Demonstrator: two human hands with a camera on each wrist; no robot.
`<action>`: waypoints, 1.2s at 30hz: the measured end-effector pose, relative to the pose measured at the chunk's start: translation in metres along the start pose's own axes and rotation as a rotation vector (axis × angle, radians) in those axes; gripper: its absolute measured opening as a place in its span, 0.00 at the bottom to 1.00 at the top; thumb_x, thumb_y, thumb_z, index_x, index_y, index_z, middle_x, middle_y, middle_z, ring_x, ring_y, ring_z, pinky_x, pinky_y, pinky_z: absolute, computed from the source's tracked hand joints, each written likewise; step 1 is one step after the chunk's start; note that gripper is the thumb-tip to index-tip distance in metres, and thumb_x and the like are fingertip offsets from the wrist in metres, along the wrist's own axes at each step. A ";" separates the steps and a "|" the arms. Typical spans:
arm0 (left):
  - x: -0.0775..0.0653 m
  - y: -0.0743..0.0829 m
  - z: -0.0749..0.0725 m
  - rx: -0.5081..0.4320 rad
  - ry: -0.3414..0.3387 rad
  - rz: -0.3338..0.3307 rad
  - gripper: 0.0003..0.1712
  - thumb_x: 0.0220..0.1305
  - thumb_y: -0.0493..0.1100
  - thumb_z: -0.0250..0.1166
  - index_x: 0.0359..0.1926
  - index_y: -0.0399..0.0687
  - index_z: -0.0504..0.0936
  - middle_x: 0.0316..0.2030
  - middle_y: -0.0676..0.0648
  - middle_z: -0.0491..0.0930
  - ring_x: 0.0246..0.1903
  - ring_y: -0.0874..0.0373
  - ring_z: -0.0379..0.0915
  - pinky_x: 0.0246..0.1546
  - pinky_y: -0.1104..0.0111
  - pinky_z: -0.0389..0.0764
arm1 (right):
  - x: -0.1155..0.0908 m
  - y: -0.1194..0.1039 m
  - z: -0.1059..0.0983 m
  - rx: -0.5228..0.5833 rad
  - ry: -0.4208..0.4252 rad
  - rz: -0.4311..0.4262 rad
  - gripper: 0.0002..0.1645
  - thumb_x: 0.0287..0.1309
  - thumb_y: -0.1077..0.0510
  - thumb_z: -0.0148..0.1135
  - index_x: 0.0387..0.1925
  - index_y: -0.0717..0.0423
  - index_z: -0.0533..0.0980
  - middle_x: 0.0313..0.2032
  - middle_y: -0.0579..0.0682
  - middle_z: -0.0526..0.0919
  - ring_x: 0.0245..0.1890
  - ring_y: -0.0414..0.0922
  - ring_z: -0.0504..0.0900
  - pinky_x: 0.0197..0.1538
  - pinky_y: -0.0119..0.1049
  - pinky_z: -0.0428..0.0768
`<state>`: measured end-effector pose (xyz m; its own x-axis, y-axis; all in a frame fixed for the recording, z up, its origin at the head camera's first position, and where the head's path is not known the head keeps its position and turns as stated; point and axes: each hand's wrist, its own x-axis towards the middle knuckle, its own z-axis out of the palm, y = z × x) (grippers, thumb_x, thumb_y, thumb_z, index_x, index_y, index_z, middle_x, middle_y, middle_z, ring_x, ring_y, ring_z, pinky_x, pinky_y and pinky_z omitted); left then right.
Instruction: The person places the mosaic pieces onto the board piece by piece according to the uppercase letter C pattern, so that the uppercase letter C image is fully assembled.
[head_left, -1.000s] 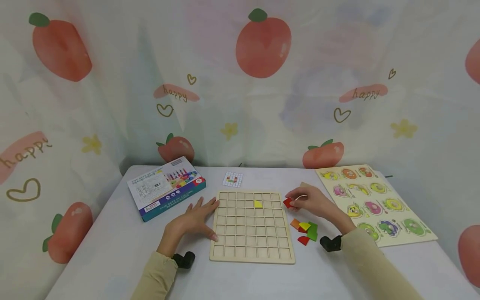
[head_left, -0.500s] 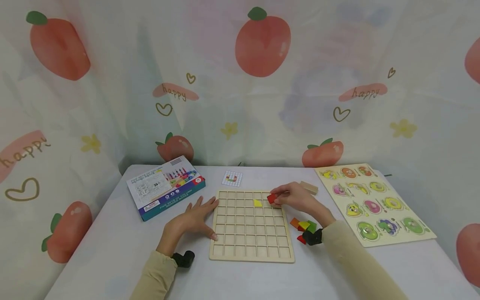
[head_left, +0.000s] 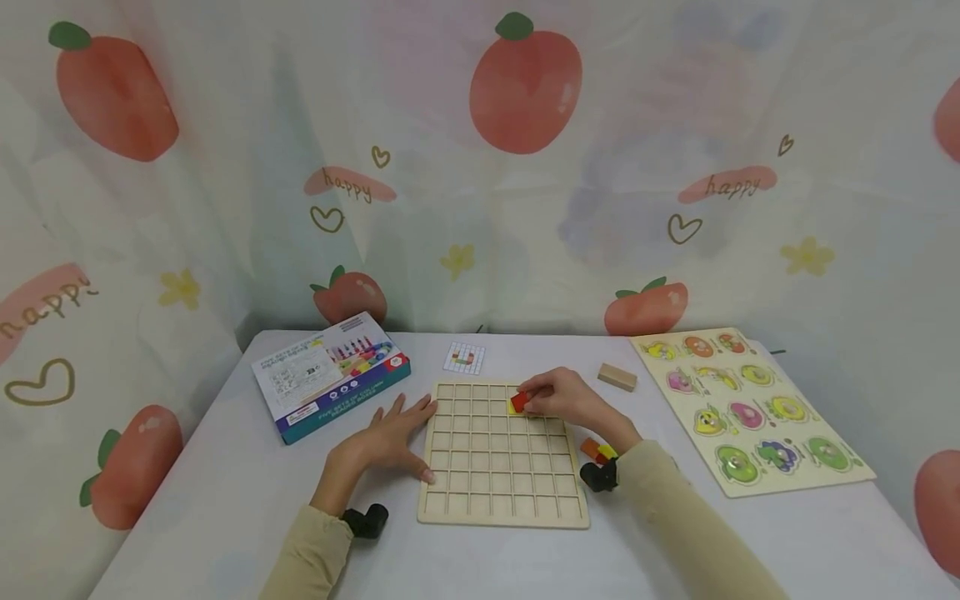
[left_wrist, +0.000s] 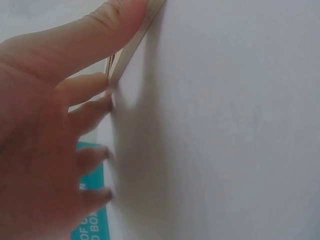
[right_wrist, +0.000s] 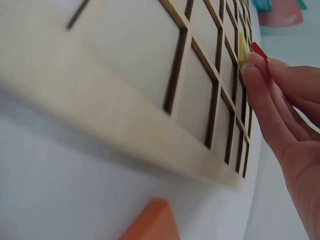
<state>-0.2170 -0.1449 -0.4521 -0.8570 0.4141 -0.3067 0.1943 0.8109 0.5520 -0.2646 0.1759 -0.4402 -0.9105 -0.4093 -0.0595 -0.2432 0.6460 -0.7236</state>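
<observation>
A wooden grid board (head_left: 480,475) lies on the table between the hands. My right hand (head_left: 567,400) pinches a red tile (head_left: 520,402) above the yellow tile (right_wrist: 243,49) in the board's upper part. In the head view the red tile covers much of the yellow one; whether they touch, I cannot tell. With fingers spread, my left hand (head_left: 386,442) rests at the board's left edge. Its thumb lies on the rim and its other fingertips reach the upper left side, as the left wrist view (left_wrist: 65,100) shows in part.
Orange and yellow tiles (head_left: 592,450) lie right of the board, partly behind the right wrist camera. A wooden block (head_left: 617,377) and a fruit puzzle board (head_left: 757,408) are farther right. At the back stand a patterned card (head_left: 463,358) and a flat game box (head_left: 330,375).
My right hand has carried the red tile leftward from beyond the board's right edge to the yellow tile. The wooden block has come into full view. The left hand has stayed put.
</observation>
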 end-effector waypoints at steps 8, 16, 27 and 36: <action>-0.001 0.000 0.000 -0.027 -0.003 0.000 0.65 0.47 0.55 0.83 0.81 0.51 0.57 0.82 0.47 0.48 0.82 0.38 0.27 0.78 0.36 0.30 | 0.011 -0.004 0.012 -0.016 -0.009 -0.037 0.18 0.61 0.62 0.71 0.53 0.65 0.84 0.42 0.54 0.89 0.39 0.42 0.83 0.47 0.38 0.83; -0.001 -0.001 0.001 -0.035 0.009 0.006 0.65 0.47 0.53 0.84 0.81 0.51 0.57 0.83 0.47 0.48 0.82 0.38 0.27 0.78 0.38 0.29 | 0.016 -0.008 0.020 -0.064 0.005 -0.022 0.18 0.61 0.59 0.73 0.51 0.62 0.85 0.37 0.49 0.88 0.36 0.40 0.81 0.45 0.36 0.81; -0.001 0.000 -0.001 -0.025 0.005 0.000 0.65 0.46 0.53 0.84 0.81 0.51 0.57 0.82 0.47 0.48 0.82 0.38 0.27 0.78 0.37 0.30 | 0.021 -0.012 0.029 -0.117 0.018 -0.027 0.15 0.57 0.61 0.76 0.46 0.61 0.86 0.30 0.45 0.84 0.32 0.39 0.76 0.40 0.32 0.77; -0.001 0.000 0.001 -0.029 0.009 -0.005 0.65 0.46 0.53 0.84 0.81 0.50 0.58 0.82 0.47 0.48 0.82 0.38 0.28 0.78 0.37 0.30 | 0.015 -0.012 0.027 -0.090 0.023 -0.067 0.16 0.59 0.63 0.73 0.49 0.62 0.85 0.32 0.46 0.85 0.33 0.39 0.78 0.43 0.35 0.79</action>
<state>-0.2161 -0.1451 -0.4526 -0.8622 0.4061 -0.3028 0.1759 0.8005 0.5729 -0.2661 0.1448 -0.4516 -0.8982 -0.4397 0.0032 -0.3319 0.6732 -0.6608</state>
